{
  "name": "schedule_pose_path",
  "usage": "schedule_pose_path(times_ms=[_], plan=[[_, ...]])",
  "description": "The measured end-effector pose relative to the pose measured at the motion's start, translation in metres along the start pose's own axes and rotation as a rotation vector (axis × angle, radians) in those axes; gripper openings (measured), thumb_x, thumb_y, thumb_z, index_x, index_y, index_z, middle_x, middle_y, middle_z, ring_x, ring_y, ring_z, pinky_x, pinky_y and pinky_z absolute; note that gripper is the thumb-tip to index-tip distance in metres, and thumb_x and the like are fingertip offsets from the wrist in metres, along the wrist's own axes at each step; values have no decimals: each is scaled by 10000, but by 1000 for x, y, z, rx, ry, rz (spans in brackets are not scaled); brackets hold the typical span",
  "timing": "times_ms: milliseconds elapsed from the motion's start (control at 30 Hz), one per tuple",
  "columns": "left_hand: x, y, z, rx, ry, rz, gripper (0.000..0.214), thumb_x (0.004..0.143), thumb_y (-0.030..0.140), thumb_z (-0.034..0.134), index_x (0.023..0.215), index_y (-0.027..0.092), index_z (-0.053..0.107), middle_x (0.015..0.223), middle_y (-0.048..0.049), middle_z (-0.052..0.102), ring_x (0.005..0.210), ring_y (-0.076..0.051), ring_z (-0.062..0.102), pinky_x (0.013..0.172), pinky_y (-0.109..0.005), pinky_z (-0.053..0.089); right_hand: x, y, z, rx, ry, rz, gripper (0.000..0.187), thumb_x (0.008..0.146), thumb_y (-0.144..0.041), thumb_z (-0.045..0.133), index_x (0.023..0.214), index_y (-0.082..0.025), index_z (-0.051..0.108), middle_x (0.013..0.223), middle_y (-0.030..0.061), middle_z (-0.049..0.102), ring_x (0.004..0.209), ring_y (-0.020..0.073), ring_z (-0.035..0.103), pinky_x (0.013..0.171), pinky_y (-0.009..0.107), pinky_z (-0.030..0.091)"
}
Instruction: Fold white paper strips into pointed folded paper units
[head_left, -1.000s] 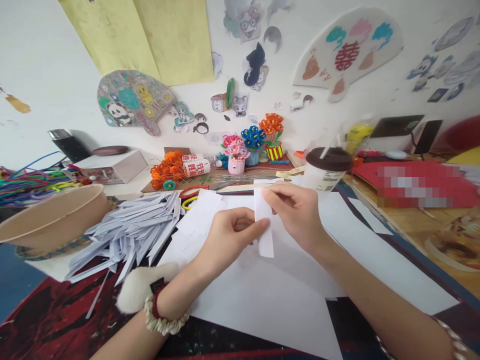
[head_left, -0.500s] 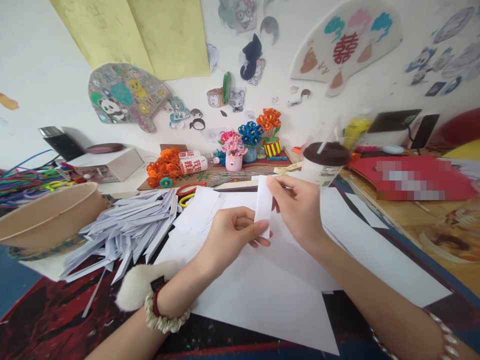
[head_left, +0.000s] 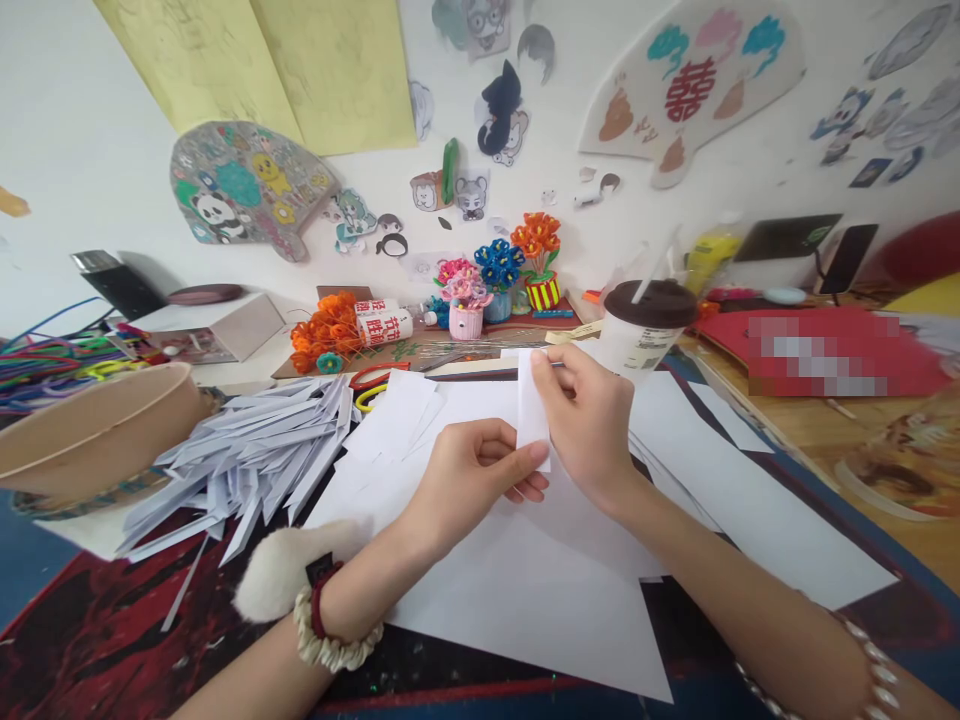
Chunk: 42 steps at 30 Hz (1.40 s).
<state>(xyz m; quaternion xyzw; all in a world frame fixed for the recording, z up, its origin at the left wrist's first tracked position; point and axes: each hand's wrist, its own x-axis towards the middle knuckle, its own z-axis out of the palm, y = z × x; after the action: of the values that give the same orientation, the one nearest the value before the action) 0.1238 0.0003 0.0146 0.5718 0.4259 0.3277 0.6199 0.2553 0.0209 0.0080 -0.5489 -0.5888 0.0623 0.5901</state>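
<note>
A narrow folded strip of white paper (head_left: 532, 405) stands nearly upright between my two hands. My left hand (head_left: 480, 465) pinches its lower end, the thumb lying across the front and the fingers behind. Up at the top end, my right hand (head_left: 589, 415) grips the strip's right edge between thumb and fingers. Under both hands lies a large white sheet of paper (head_left: 525, 590), with smaller white paper pieces (head_left: 397, 410) at its left. A big heap of folded paper strips (head_left: 251, 455) sits farther left.
A beige bowl (head_left: 97, 430) stands at the left, and a white fluffy thing (head_left: 281, 570) lies by my left wrist. Behind the paper are a lidded cup (head_left: 645, 325) with a straw, orange flowers (head_left: 326, 330) and small potted craft flowers (head_left: 466, 300). A red folder (head_left: 825, 350) lies right.
My right hand has slid slightly down and left along the strip. The left thumb has shifted a little to the right at the lower end. Both hands keep hold of it.
</note>
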Motion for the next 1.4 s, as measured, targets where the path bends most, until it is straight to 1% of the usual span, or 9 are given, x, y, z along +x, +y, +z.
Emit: schedule_pose_path(times_ms=[67, 133, 300, 467, 700, 900, 1133, 1267, 1400], plan=[[0, 0, 0, 20, -10, 11, 281, 803, 331, 684, 659, 114, 579, 608, -55, 706, 526, -100, 655, 507, -167, 488, -1, 0, 0, -24, 10, -35, 264, 908, -256, 501, 653, -187, 491, 431, -90, 318, 426, 73, 247, 444, 226, 230], [-1, 0, -1, 11, -32, 10, 287, 812, 329, 675, 647, 115, 577, 618, -57, 711, 539, -99, 659, 512, -164, 486, -1, 0, 0, -25, 6, -41, 266, 908, -258, 500, 652, -185, 495, 430, -88, 328, 426, 74, 251, 443, 225, 231], [-3, 2, -2, -37, -57, -28, 290, 820, 323, 670, 645, 117, 567, 655, -67, 726, 576, -121, 685, 544, -190, 511, 0, 0, 0, 15, -38, 13, 253, 907, -276, 498, 672, -184, 515, 425, -86, 358, 414, 72, 265, 437, 225, 234], [-4, 5, -1, -67, -63, -57, 285, 828, 315, 662, 650, 118, 558, 671, -77, 731, 601, -134, 700, 572, -206, 524, 1, -2, 0, 47, -69, 70, 248, 906, -277, 493, 676, -186, 516, 418, -90, 346, 398, 71, 269, 427, 228, 229], [-3, 5, 2, -57, -40, -76, 273, 828, 305, 659, 655, 122, 553, 669, -77, 731, 597, -131, 698, 578, -205, 526, -1, -2, 0, 59, -88, 135, 255, 900, -274, 496, 660, -192, 508, 432, -81, 367, 401, 78, 290, 423, 235, 231], [-1, 0, 5, -23, 5, -53, 288, 823, 314, 658, 638, 129, 539, 594, -46, 703, 520, -115, 666, 519, -192, 507, -1, -1, 1, 73, -60, 108, 261, 896, -273, 510, 654, -180, 541, 554, -27, 532, 498, 96, 423, 483, 231, 310], [-1, -3, 5, -20, -12, -39, 296, 821, 336, 653, 643, 135, 528, 593, -46, 699, 516, -115, 661, 517, -199, 505, 0, 0, 1, 82, -61, 123, 262, 893, -305, 525, 681, -169, 600, 609, -2, 606, 559, 121, 520, 518, 236, 362], [-1, -3, 5, -18, -22, -40, 292, 807, 341, 667, 650, 135, 532, 598, -47, 697, 514, -113, 655, 516, -201, 499, -1, 0, 1, 87, -46, 127, 261, 897, -293, 517, 682, -170, 599, 610, -2, 601, 560, 121, 507, 527, 240, 367], [-1, -3, 7, -4, -11, -44, 288, 801, 339, 669, 651, 140, 526, 590, -43, 689, 511, -114, 651, 512, -203, 491, -2, 2, 3, 80, -58, 136, 272, 904, -292, 505, 675, -174, 591, 599, -2, 594, 549, 123, 486, 528, 248, 362]])
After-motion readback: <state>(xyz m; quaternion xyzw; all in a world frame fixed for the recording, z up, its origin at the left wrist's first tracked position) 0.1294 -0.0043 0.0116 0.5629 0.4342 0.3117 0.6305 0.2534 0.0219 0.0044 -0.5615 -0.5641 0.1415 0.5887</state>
